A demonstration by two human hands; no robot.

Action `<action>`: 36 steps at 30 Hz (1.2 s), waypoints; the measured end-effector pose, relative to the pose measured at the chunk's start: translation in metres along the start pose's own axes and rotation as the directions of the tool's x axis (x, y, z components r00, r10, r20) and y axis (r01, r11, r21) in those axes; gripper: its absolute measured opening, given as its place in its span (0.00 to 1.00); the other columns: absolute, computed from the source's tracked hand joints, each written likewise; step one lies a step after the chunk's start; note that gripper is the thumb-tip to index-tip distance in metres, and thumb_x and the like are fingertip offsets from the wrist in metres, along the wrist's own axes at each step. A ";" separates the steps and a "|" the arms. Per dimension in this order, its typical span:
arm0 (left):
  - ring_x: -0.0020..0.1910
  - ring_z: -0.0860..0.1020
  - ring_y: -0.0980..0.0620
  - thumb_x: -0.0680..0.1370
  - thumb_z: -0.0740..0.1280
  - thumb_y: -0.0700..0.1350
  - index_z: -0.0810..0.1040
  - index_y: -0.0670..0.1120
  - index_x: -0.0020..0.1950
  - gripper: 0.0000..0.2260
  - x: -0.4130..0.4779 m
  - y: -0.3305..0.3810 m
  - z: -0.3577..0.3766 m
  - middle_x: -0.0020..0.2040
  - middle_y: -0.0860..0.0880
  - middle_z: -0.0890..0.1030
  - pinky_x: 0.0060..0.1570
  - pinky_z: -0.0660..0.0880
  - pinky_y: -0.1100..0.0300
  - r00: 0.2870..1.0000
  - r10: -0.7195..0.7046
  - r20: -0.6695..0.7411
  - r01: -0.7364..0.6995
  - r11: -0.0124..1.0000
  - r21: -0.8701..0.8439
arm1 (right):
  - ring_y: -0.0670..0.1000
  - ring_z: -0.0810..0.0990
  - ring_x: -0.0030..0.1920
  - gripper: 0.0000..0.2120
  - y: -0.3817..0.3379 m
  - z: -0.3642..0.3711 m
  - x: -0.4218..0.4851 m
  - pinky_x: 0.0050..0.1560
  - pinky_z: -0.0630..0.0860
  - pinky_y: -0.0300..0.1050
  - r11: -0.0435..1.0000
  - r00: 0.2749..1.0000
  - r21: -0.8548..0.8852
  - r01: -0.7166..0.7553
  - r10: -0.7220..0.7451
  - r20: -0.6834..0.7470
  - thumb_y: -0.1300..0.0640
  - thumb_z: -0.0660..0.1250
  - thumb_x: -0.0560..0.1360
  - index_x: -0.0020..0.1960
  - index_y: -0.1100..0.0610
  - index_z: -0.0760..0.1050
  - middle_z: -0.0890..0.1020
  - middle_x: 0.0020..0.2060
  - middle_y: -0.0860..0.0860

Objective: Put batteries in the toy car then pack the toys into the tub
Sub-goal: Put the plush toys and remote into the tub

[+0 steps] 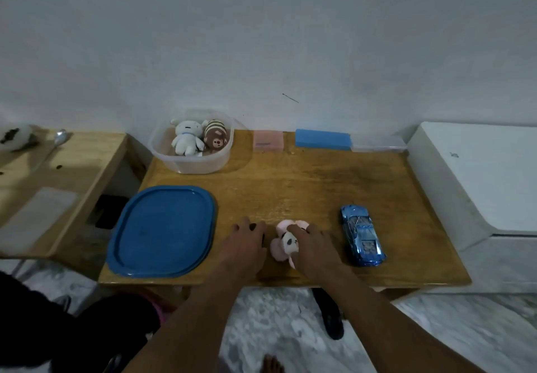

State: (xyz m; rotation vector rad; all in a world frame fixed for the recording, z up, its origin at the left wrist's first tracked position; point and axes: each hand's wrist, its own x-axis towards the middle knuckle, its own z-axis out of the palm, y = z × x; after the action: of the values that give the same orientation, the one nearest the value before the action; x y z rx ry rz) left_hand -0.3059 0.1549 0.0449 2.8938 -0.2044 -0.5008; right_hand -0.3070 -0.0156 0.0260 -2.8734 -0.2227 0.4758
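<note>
Head view: packing stage, by the look of it.

The right hand is on the pink plush toy at the near edge of the table. Its fingers curl over the toy's top from the right, and the thumb seems to pinch in at the near side. The toy's white face pokes out to the left of the knuckles.

The left hand lies palm down on the table just left of the toy, fingers close together. It shows no clear hold on anything. A dark sliver sits at its right edge, and I cannot tell whether that is an object or shadow.

The tub stands at the far left of the table, well apart from both hands. A white plush and a brown striped plush already lie side by side in it. The blue lid lies flat at the near left. The toy car rests near the right hand, untouched. No batteries are visible, so I cannot say whether it is loaded.

Doing this step well, as I judge it:
- The toy is soft, so close the grip around its body, not an ear or limb, or it will dangle.
- Lift it clear of the table before carrying it diagonally to the tub.
- Set it down in the open near part of the tub, in front of the two plushes.
- Leave room for the car.
</note>
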 end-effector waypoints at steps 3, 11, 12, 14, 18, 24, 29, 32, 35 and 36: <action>0.64 0.68 0.41 0.80 0.62 0.49 0.61 0.50 0.73 0.22 0.002 0.003 0.004 0.69 0.42 0.62 0.57 0.73 0.50 0.999 -0.033 0.012 0.033 0.999 -0.011 | 0.56 0.63 0.71 0.33 0.004 0.004 0.007 0.68 0.63 0.53 0.999 1.000 -0.027 0.031 -0.031 0.005 0.49 0.68 0.72 0.73 0.45 0.58 0.60 0.74 0.54; 0.61 0.72 0.39 0.79 0.61 0.45 0.61 0.51 0.74 0.23 0.015 0.003 0.012 0.68 0.42 0.62 0.57 0.75 0.50 0.991 -0.126 0.036 0.128 0.988 -0.083 | 0.58 0.66 0.68 0.31 0.004 0.008 0.020 0.64 0.65 0.55 0.987 1.000 -0.161 0.022 -0.020 0.013 0.49 0.68 0.71 0.71 0.45 0.61 0.65 0.71 0.57; 0.61 0.72 0.39 0.79 0.62 0.45 0.60 0.51 0.74 0.24 0.016 0.003 0.013 0.68 0.42 0.62 0.57 0.75 0.50 0.991 -0.130 0.038 0.133 0.987 -0.096 | 0.59 0.67 0.67 0.31 0.003 0.008 0.021 0.64 0.65 0.55 0.987 1.000 -0.159 0.016 -0.013 0.021 0.49 0.68 0.71 0.71 0.45 0.61 0.65 0.70 0.57; 0.61 0.72 0.40 0.79 0.63 0.46 0.59 0.51 0.75 0.26 0.019 0.004 0.011 0.69 0.42 0.62 0.57 0.75 0.50 0.990 -0.135 0.048 0.139 0.984 -0.115 | 0.59 0.69 0.65 0.30 0.003 0.008 0.023 0.63 0.66 0.55 0.988 1.000 -0.156 0.004 0.001 0.032 0.49 0.68 0.71 0.70 0.45 0.61 0.66 0.69 0.57; 0.59 0.74 0.43 0.77 0.65 0.45 0.63 0.48 0.72 0.24 0.026 0.005 0.008 0.67 0.42 0.65 0.52 0.74 0.55 0.986 -0.157 0.060 0.163 0.979 -0.126 | 0.59 0.69 0.64 0.29 0.001 0.006 0.024 0.63 0.67 0.55 0.988 0.999 -0.154 -0.014 0.021 0.041 0.49 0.68 0.72 0.70 0.46 0.62 0.66 0.68 0.58; 0.57 0.74 0.44 0.77 0.65 0.45 0.67 0.46 0.68 0.20 0.028 0.006 0.006 0.65 0.42 0.66 0.49 0.74 0.57 0.983 -0.175 0.058 0.182 0.973 -0.145 | 0.59 0.69 0.65 0.29 -0.002 0.001 0.024 0.61 0.67 0.51 0.991 0.998 -0.133 -0.011 0.019 0.058 0.50 0.68 0.72 0.70 0.47 0.62 0.66 0.68 0.58; 0.57 0.73 0.43 0.78 0.65 0.45 0.66 0.47 0.69 0.20 0.031 -0.002 -0.021 0.66 0.42 0.66 0.48 0.73 0.59 0.983 -0.184 -0.022 0.173 0.957 -0.234 | 0.58 0.71 0.61 0.27 -0.011 -0.025 0.032 0.57 0.69 0.49 0.994 1.000 -0.110 0.004 -0.003 0.016 0.49 0.68 0.72 0.68 0.49 0.64 0.69 0.64 0.58; 0.55 0.75 0.41 0.77 0.67 0.44 0.66 0.47 0.67 0.20 0.033 -0.017 -0.051 0.64 0.42 0.65 0.44 0.72 0.58 0.973 -0.189 -0.132 0.163 0.969 -0.187 | 0.57 0.72 0.59 0.26 -0.027 -0.053 0.044 0.55 0.72 0.49 0.997 0.998 -0.071 0.038 -0.042 -0.052 0.50 0.68 0.72 0.68 0.49 0.65 0.71 0.62 0.57; 0.50 0.76 0.43 0.75 0.69 0.43 0.67 0.46 0.65 0.20 0.036 -0.037 -0.086 0.62 0.42 0.64 0.42 0.74 0.56 0.958 -0.176 -0.226 0.143 0.978 -0.152 | 0.56 0.73 0.59 0.29 -0.052 -0.076 0.061 0.56 0.75 0.48 0.998 0.990 -0.012 0.064 -0.065 -0.121 0.50 0.71 0.71 0.68 0.47 0.65 0.71 0.63 0.57; 0.48 0.76 0.43 0.74 0.69 0.43 0.68 0.46 0.64 0.20 0.037 -0.045 -0.097 0.62 0.42 0.65 0.40 0.73 0.57 0.951 -0.178 -0.252 0.142 0.978 -0.155 | 0.56 0.73 0.60 0.30 -0.062 -0.082 0.068 0.57 0.76 0.49 0.997 0.989 0.002 0.071 -0.070 -0.132 0.50 0.73 0.70 0.69 0.47 0.64 0.70 0.65 0.57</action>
State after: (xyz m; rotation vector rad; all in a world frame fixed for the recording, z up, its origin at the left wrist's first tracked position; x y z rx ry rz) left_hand -0.2333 0.2084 0.1125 2.8176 0.1029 -0.1404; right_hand -0.2228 0.0413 0.0965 -2.8650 -0.2983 0.2721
